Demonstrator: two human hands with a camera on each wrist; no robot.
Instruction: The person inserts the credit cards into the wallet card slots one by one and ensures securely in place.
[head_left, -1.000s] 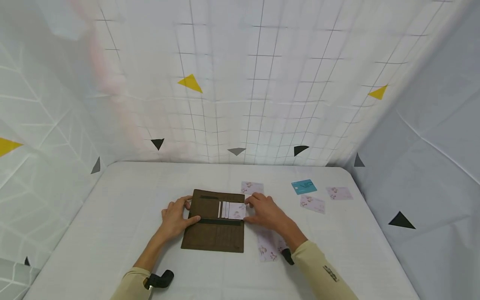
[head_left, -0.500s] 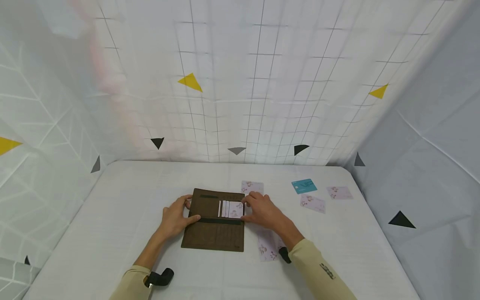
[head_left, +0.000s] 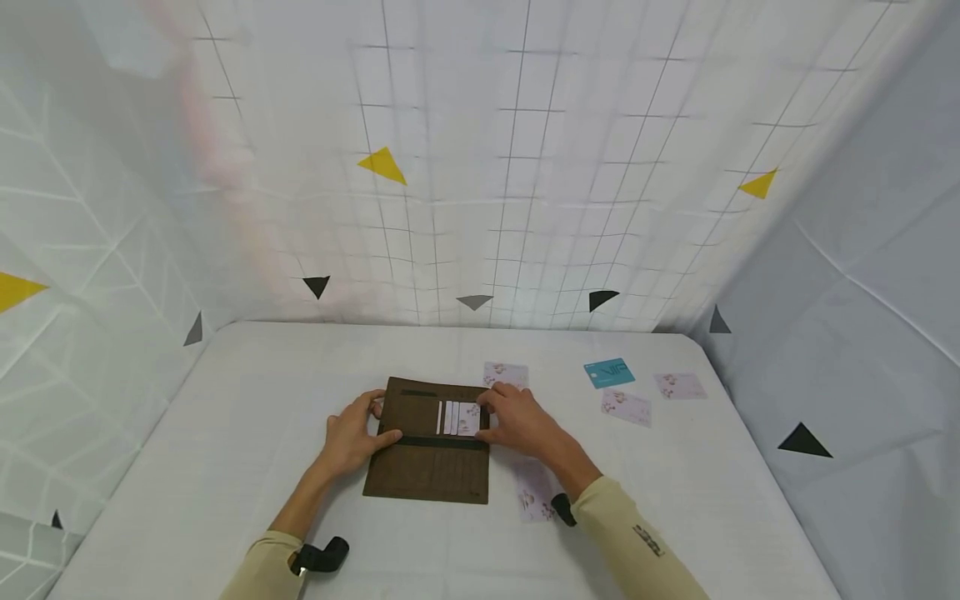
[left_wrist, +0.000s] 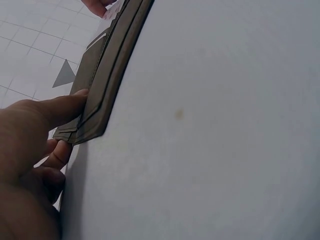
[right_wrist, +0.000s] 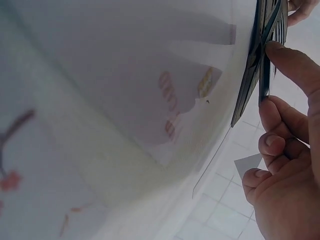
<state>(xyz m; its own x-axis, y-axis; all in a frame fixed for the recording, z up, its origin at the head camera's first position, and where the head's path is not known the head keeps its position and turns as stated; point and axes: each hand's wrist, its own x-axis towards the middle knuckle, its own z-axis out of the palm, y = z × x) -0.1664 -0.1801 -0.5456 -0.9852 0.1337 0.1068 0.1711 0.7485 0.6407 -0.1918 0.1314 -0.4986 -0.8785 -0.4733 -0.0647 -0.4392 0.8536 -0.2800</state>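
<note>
A brown wallet point(head_left: 426, 475) lies unfolded on the white table, several pale cards showing their edges in its upper half. My left hand point(head_left: 351, 437) grips the wallet's left edge, thumb on top and other fingers behind; the left wrist view shows this hand point(left_wrist: 30, 135) close up. At the wallet's right side, my right hand point(head_left: 525, 423) holds a pale flowered card point(head_left: 468, 419) between thumb and index finger. That card sits partly in a slot. In the right wrist view, the right hand point(right_wrist: 287, 125) has its thumb and index finger at the wallet's edge point(right_wrist: 243, 97).
Behind the right hand lies a flowered card point(head_left: 504, 373). Farther right are a blue VIP card point(head_left: 609, 372) and two more flowered cards, one nearer point(head_left: 626, 407) and one at far right point(head_left: 680, 386). Another flowered card point(head_left: 534, 492) lies partly under the right forearm.
My right hand has shifted slightly left, and the flowered card has slid farther into the wallet. The left hand and the wallet have stayed in place.
</note>
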